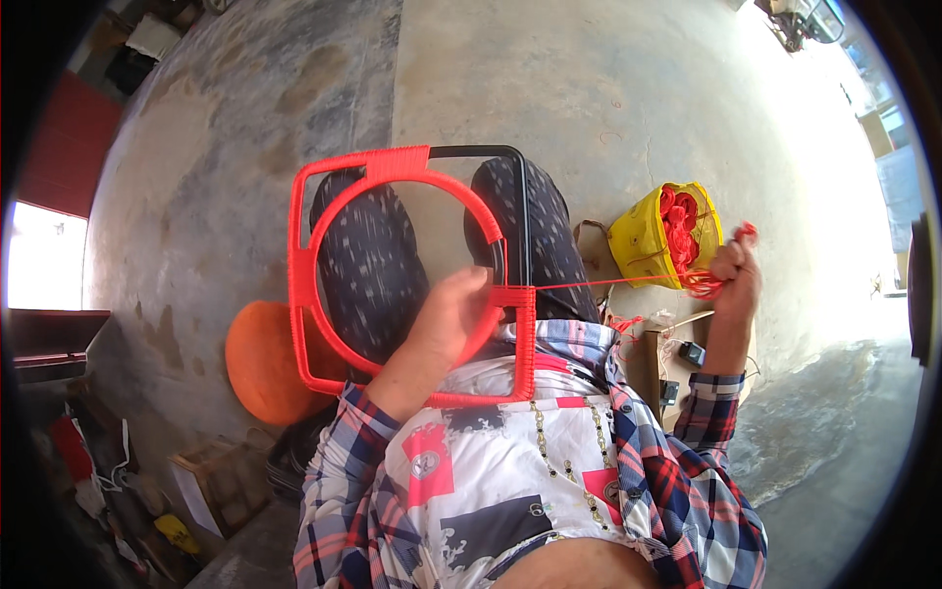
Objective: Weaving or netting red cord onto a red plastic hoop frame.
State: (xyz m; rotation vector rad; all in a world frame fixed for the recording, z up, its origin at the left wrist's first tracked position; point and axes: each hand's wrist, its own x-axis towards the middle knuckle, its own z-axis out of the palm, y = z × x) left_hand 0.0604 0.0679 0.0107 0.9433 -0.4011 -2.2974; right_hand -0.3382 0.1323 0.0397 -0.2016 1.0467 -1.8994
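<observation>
A square metal frame with an inner ring (298, 236) lies across my lap, mostly wrapped in red cord. Bare black metal shows at its upper right corner and on a short stretch of the ring. My left hand (444, 319) is closed on the right side of the ring, thumb up, beside the cord-wrapped crosspiece. From there a taut strand of red cord (589, 285) runs right to my raised right hand (738, 280). That hand is closed on a bundle of the cord, with loops hanging below and a tuft above the fingers.
A yellow bucket (640, 240) holding red cord stands on the concrete floor to my right. Near my right elbow lies a board or box (643, 368) with small black devices and wires. An orange round object (257, 361) sits at my left, near a wooden crate (221, 481).
</observation>
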